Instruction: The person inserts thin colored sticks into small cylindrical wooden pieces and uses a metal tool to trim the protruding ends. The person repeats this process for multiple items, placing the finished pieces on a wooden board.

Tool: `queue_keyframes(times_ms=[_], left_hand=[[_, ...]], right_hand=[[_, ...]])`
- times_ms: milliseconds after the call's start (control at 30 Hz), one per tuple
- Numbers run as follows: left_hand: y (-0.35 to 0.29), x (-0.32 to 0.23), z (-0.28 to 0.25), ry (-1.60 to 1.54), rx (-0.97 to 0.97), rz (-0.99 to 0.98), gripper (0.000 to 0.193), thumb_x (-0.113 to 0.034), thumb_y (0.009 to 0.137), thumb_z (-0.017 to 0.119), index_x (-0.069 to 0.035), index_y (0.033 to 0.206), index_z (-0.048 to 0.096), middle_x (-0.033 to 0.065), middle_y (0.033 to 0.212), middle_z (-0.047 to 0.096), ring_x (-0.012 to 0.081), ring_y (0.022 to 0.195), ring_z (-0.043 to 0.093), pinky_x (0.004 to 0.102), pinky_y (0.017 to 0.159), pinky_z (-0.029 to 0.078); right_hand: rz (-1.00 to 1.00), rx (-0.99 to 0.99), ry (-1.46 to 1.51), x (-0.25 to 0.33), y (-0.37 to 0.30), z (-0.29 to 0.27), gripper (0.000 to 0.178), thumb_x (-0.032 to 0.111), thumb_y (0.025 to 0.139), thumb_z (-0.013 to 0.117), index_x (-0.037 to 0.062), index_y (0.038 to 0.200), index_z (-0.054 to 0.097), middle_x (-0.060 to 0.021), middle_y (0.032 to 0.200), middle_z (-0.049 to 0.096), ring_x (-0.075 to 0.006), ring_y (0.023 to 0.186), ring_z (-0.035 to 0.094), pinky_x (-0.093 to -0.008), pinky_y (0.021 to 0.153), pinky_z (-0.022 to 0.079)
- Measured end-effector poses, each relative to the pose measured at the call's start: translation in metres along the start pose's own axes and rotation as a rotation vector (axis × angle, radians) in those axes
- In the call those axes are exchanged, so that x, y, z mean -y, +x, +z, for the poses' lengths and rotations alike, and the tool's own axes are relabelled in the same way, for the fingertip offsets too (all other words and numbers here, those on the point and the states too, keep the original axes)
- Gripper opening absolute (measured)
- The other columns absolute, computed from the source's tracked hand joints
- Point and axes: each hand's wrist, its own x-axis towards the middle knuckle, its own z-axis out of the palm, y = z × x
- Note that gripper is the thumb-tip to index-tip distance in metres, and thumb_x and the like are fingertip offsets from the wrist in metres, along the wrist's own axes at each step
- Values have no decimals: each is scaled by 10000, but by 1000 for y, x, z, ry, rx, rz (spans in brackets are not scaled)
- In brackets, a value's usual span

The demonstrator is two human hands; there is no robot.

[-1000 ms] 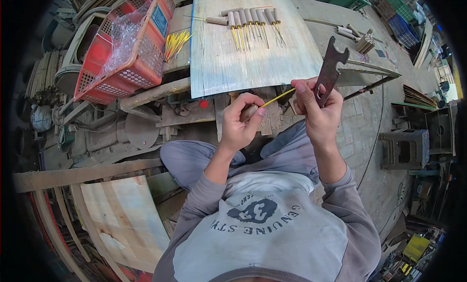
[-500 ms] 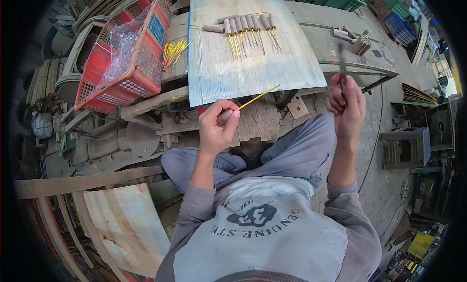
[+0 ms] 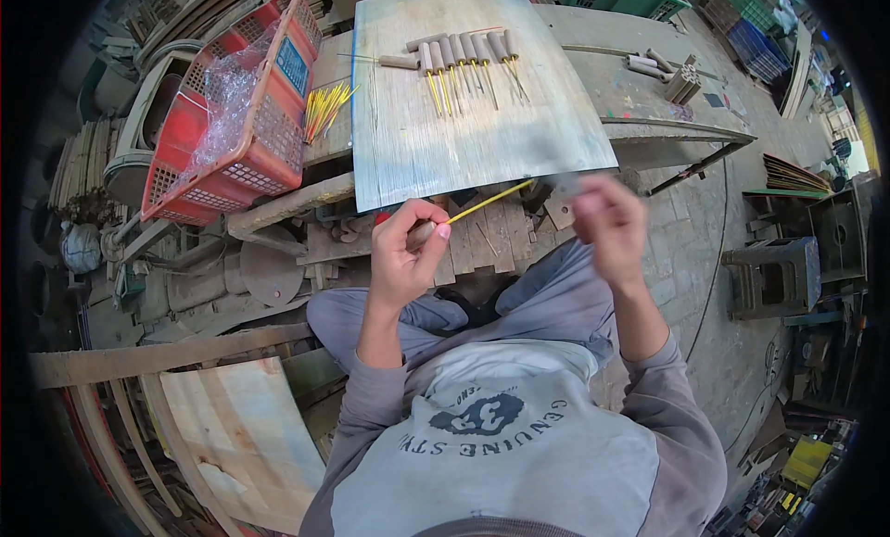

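Note:
My left hand [image 3: 400, 259] is closed round a short light-brown cylindrical handle [image 3: 421, 235]. A thin yellow rod [image 3: 489, 202] sticks out of it, slanting up to the right. My right hand [image 3: 609, 227] is closed and smeared by motion, near the rod's far end. It grips a slim dark tool [image 3: 554, 166], too blurred to name; whether it touches the rod I cannot tell. On the pale board [image 3: 464, 157] ahead lie several similar handles [image 3: 464, 51], most with yellow or dark thin rods pointing toward me.
A red plastic crate [image 3: 264, 148] with clear wrap stands at the left, beside a bundle of yellow sticks [image 3: 324, 109]. Some cylinders [image 3: 683, 85] lie on the bench at the right. A stool [image 3: 771, 279] stands on the floor at right, and a wooden rail [image 3: 185, 352] is at lower left.
My right hand has swung left and slightly down, bringing the dark tool from upright at the right to near the rod's tip. The left hand keeps its hold, shifted slightly.

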Motion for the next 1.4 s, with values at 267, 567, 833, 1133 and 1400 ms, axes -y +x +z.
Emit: queue_keyframes(times_ms=[267, 567, 833, 1133, 1400], left_hand=[[-2, 6, 2, -161, -3, 54, 50, -23, 888, 554, 8, 910, 523, 72, 875, 580, 72, 732, 496, 199, 659, 402], [1, 4, 12, -252, -28, 168, 51, -18, 868, 590, 8, 901, 562, 0, 781, 559, 3, 578, 376, 170, 510, 298], [2, 4, 14, -254, -83, 196, 53, -19, 867, 581, 13, 903, 560, 7, 782, 566, 5, 583, 386, 171, 513, 311], [-2, 2, 8, -252, -56, 155, 40, -15, 852, 583, 12, 868, 558, 11, 782, 581, 3, 570, 381, 167, 506, 301], [0, -3, 9, -261, -38, 186, 43, -6, 838, 581, 10, 862, 549, 36, 826, 600, 4, 572, 387, 163, 506, 309]], right_hand=[[59, -48, 428, 9, -3, 6, 245, 250, 955, 533, 14, 891, 537, 15, 600, 417, -77, 469, 364, -234, 439, 286], [72, -124, 800, 9, -3, -4, 193, 120, 848, 656, -28, 962, 608, -57, 674, 555, -127, 527, 502, -250, 494, 374], [-123, 271, -514, 45, 4, 6, 175, 199, 902, 632, 30, 900, 587, -37, 708, 564, -117, 517, 479, -243, 503, 400], [-5, -193, 510, 38, -7, 1, 272, 252, 881, 675, 40, 1010, 565, -3, 666, 518, -112, 521, 472, -246, 483, 375], [-149, -204, 787, 36, -6, 7, 194, 253, 919, 617, 62, 931, 581, 13, 660, 524, -86, 542, 443, -235, 495, 368]])
